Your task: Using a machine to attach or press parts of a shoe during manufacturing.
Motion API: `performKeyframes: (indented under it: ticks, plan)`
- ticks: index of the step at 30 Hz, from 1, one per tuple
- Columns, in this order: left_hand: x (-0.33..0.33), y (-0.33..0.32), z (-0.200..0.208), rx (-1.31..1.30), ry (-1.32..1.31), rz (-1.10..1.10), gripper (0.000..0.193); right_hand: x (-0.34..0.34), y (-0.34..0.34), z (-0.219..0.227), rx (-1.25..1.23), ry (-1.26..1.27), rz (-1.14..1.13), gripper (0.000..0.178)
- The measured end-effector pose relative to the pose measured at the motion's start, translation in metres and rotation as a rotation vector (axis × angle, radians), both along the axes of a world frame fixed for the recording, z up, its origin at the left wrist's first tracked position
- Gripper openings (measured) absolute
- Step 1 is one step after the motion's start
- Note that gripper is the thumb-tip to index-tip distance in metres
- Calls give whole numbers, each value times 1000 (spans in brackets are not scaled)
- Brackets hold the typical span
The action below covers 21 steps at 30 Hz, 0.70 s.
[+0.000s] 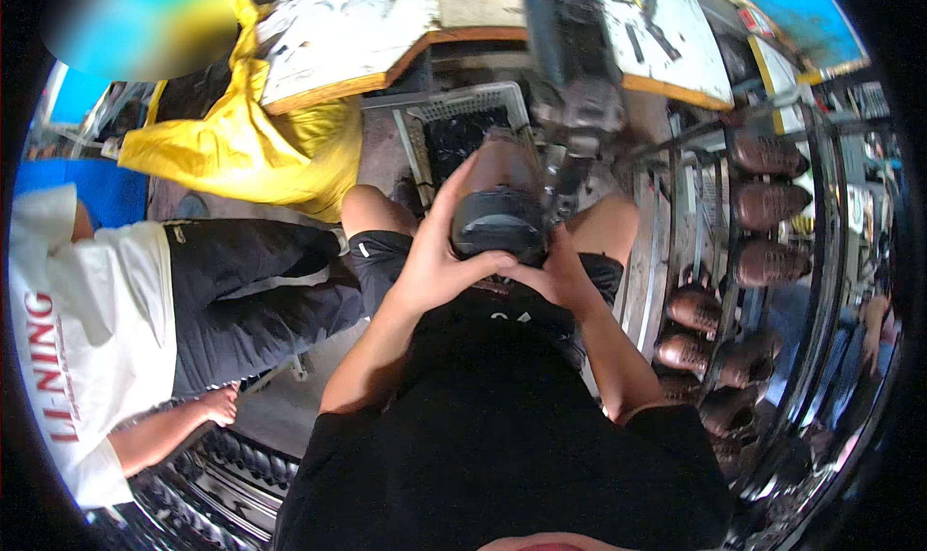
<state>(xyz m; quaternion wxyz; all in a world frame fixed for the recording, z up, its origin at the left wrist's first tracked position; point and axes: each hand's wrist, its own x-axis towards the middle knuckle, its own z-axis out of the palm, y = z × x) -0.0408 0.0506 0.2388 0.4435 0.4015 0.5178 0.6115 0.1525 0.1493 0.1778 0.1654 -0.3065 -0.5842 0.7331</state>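
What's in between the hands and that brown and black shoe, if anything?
Nothing that I can see: the left hand and right hand are both right on the shoe, one at each side.

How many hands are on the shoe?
2 on the shoe: left hand at its left side, right hand at its right. Both are partly hidden behind it.
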Motion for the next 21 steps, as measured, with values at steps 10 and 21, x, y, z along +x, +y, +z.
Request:
performKeyframes:
  ticks: [10, 21]
  plan:
    - [1, 2, -10, 68, 407, 58, 111, 1, 4, -30, 93, 21, 143, 107]
    - [-2, -43, 6, -29, 477, 86, 102, -1, -19, -23, 129, 77, 218, 81]
